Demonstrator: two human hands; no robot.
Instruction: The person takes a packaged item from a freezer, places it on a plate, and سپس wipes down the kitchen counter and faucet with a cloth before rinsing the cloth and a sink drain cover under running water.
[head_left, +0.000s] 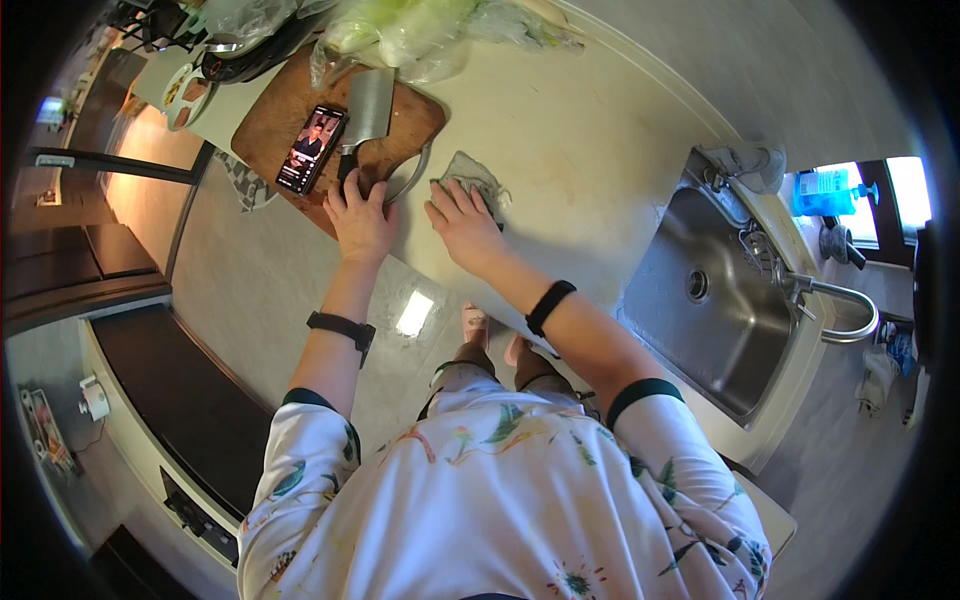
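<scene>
My left hand (362, 217) rests with spread fingers at the near edge of a wooden cutting board (262, 124), its fingertips by the black handle of a cleaver (370, 105). Whether the fingers touch the handle cannot be told. The cleaver lies on the board beside a smartphone (311, 150) with a lit screen. A metal ring handle (418, 174) curves at the board's right corner. To the right, my right hand (469, 229) lies palm down on the near part of a crumpled grey cloth (472, 172) on the pale countertop (570, 142), its fingers slightly apart.
Green vegetables in clear plastic bags (405, 34) lie at the counter's back. A divided white plate with food (187, 97) stands beyond the board. On the right are a steel sink (720, 300), a faucet (862, 311) and a blue pump bottle (825, 193).
</scene>
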